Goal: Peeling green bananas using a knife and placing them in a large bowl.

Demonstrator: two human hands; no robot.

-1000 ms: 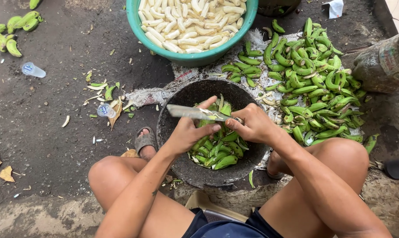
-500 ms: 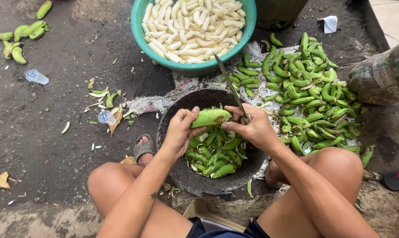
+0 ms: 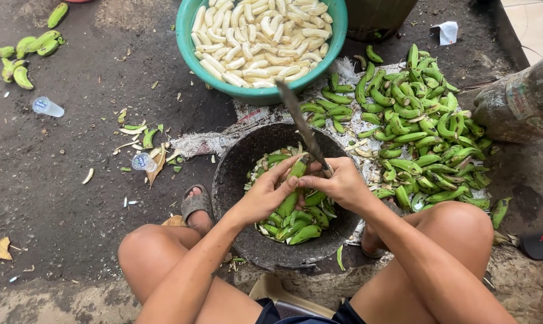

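The green pile (image 3: 415, 129) on the right, spread over a mat beside the right knee, is the largest stock: many unpeeled bananas lie there, so, judging by that heap, much of the peeling remains. The teal tub (image 3: 187, 42) at the top is nearly full of pale peeled bananas, which suggests a good share is already done. The dark pan (image 3: 235, 180) between the legs holds green skins and pieces. A few loose green bananas (image 3: 25, 51) lie well apart at top left, and scraps of peel (image 3: 136, 135) sit on the ground beside two small plastic cups.

The left hand (image 3: 265, 195) is closed around a green banana (image 3: 292, 192), held over the pan; its fingers wrap the fruit from the left, the thumb on top. The right hand (image 3: 343, 183) is clenched firmly on the handle of a knife (image 3: 301, 129), whose long blade points up and away toward the tub. The right fingertips touch the banana's upper end, just beside the left thumb. Whether the blade's heel is cutting the skin I cannot tell.
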